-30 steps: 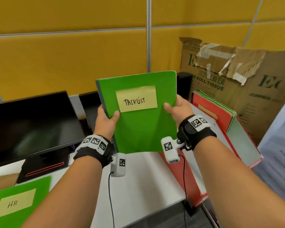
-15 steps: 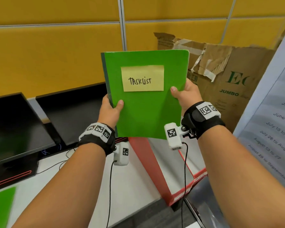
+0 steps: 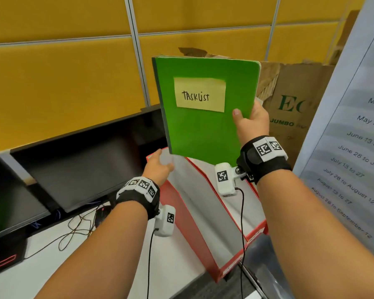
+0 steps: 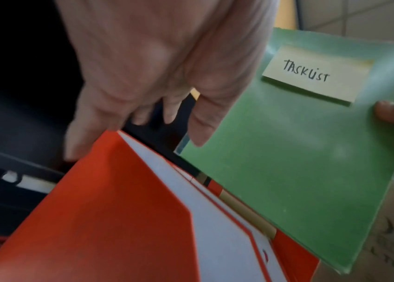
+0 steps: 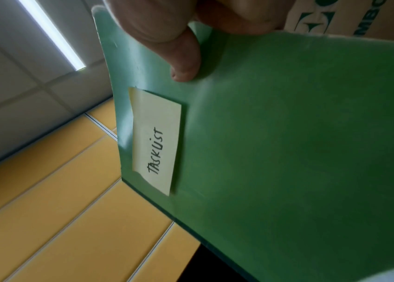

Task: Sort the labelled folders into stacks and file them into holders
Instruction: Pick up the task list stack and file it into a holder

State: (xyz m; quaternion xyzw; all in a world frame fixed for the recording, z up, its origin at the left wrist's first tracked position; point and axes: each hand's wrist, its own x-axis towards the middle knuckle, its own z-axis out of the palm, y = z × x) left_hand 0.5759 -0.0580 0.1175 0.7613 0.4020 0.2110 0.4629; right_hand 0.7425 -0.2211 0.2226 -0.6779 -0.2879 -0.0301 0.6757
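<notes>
A green folder (image 3: 205, 130) with a yellow sticky note (image 3: 200, 94) reading TASKLIST is held upright above the desk. My right hand (image 3: 251, 121) grips its right edge, thumb on the front cover; the same folder (image 5: 287, 133) fills the right wrist view, pinched under the thumb. My left hand (image 3: 158, 166) is off the folder, fingers relaxed, reaching down onto the top left corner of a red and white file holder (image 3: 201, 203). In the left wrist view the left hand (image 4: 142, 118) hovers over the red holder (image 4: 118, 209), beside the folder (image 4: 299, 162).
Dark monitors (image 3: 80, 160) stand at the left on the white desk (image 3: 108, 255), with loose cables (image 3: 78, 227) in front. A worn cardboard box (image 3: 294, 108) stands behind the holder. A printed white sheet (image 3: 354, 147) hangs at the right. Yellow partition panels (image 3: 73, 83) close off the back.
My left hand has let go of the folder's left edge and dropped to the red holder. The right hand alone now holds the folder, shifted rightward above the holder.
</notes>
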